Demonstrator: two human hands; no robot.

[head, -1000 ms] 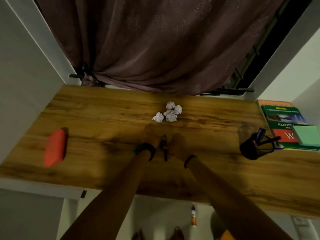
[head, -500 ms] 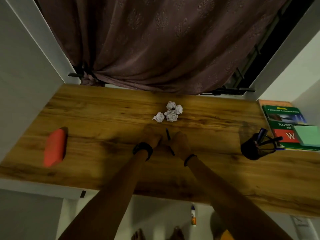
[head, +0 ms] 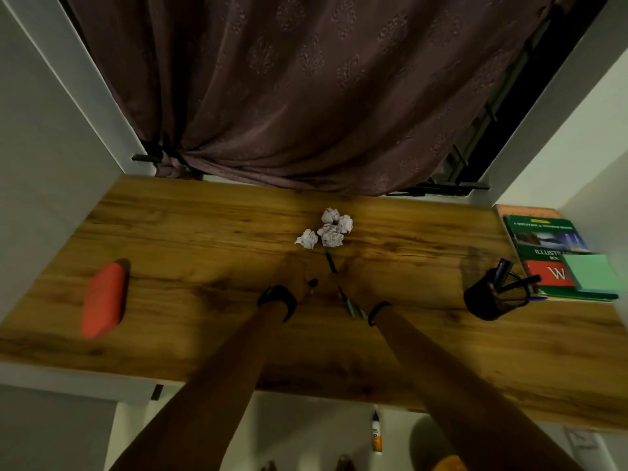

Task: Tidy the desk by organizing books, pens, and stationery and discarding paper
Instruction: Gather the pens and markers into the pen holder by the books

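A brown curtain [head: 306, 96] hangs behind the wooden counter [head: 204, 232]. Taking both hands as the dial's centre, the stack of books [head: 543, 239] lies at 2 o'clock against the right wall. A red pouch [head: 103, 297] lies well apart at 9 o'clock. The black mesh pen holder [head: 489, 300], with pens leaning in it, stands at 3 o'clock just beside the books. A green sticky-note pad [head: 593, 271] rests on the top book.

The left hand [head: 294, 275] and right hand [head: 358, 282] sit close together mid-counter. Four crumpled paper balls [head: 331, 229] cluster at 12 o'clock, just beyond them. The right hand's fingers are curled round a pen [head: 331, 265], whose tip points toward the balls. The left hand's fingers seem to pinch a dark cap [head: 313, 283] (it is blurred, so that is a guess).

The step looks like capping the pen before it goes to the holder. A misaligned push could put ink on the fingers, or flick the cap loose to roll off the near edge. Reaching toward 3 o'clock, a hard drop could tip the light holder, already loaded to one side. A careless forearm could scatter the paper.
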